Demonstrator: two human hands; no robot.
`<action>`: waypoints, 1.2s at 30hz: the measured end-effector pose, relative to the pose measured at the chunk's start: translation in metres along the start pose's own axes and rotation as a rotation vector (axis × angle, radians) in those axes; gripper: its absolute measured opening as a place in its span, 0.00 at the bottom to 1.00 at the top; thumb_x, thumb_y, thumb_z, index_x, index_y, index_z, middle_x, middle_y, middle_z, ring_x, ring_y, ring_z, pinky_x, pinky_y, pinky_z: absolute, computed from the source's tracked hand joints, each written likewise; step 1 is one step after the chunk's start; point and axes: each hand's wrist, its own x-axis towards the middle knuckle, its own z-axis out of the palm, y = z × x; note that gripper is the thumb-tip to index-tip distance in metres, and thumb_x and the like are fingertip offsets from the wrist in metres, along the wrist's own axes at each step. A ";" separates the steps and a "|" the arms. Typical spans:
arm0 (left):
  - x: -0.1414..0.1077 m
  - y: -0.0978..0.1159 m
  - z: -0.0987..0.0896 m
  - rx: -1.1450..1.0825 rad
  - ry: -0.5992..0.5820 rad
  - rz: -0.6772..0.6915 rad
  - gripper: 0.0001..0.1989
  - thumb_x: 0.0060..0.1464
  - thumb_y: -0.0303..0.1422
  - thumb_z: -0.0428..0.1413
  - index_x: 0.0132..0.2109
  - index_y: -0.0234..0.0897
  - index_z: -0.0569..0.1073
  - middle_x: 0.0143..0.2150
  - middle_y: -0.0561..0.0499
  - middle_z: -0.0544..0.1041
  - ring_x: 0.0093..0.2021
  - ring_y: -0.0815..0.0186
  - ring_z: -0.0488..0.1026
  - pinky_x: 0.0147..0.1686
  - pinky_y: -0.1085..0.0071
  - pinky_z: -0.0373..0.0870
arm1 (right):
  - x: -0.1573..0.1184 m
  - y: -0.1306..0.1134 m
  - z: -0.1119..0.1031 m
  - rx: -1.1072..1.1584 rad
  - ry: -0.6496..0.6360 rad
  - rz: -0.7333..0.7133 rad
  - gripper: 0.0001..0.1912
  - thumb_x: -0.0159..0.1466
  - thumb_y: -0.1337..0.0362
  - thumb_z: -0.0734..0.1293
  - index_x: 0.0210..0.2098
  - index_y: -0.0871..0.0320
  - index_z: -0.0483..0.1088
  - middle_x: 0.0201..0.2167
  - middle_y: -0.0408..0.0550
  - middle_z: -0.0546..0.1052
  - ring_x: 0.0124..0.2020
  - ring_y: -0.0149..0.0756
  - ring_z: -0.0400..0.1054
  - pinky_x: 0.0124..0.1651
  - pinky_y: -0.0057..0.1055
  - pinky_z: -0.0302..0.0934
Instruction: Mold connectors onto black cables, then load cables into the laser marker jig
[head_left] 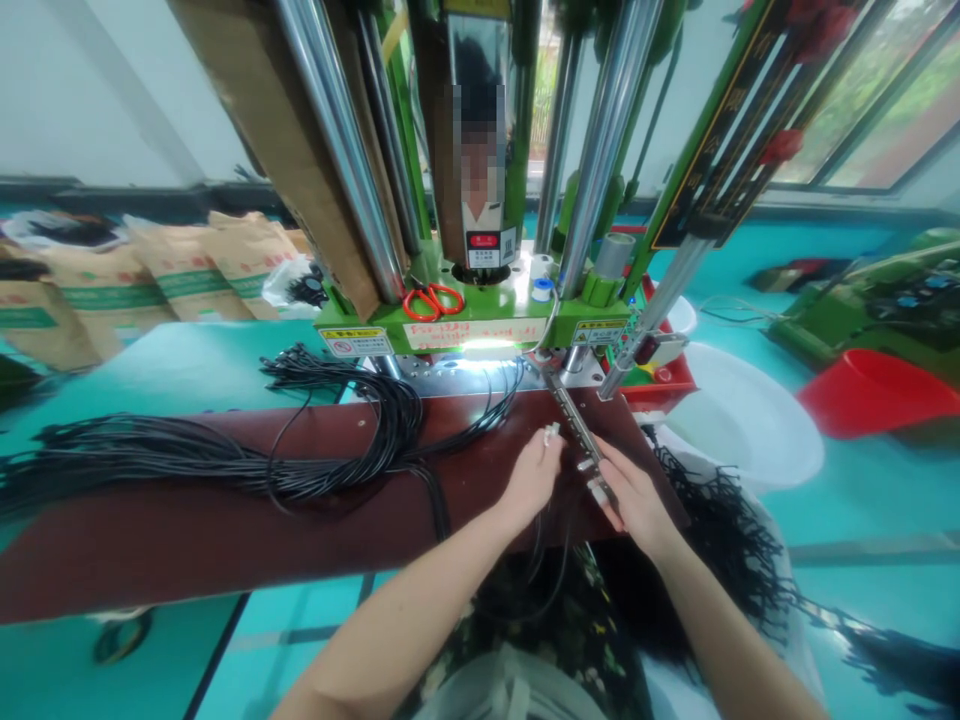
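Nearest, camouflage cloth point(581, 625) shows below the tabletop point(225, 555), with a heap of black cables point(712, 530) to its right. Above the tabletop, the left grip point(534, 472) is pinched together on a small pale piece point(552, 433); the right grip point(634, 500) is clamped on the lower end of a metal bar point(576, 420), which slants away toward the green press point(491, 297). A bundle of dark leads point(315, 470) lies to the left. Red-handled scissors point(433, 294) rest on the press; farther back stand paper bags point(112, 285), with a window point(862, 110) at far right
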 end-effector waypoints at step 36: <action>0.009 0.007 -0.031 0.247 -0.391 -0.026 0.27 0.49 0.54 0.45 0.20 0.34 0.61 0.17 0.54 0.63 0.16 0.73 0.63 0.13 0.77 0.60 | 0.002 0.000 -0.011 -0.025 -0.166 0.071 0.30 0.60 0.52 0.62 0.58 0.61 0.58 0.22 0.47 0.72 0.10 0.21 0.53 0.08 0.19 0.46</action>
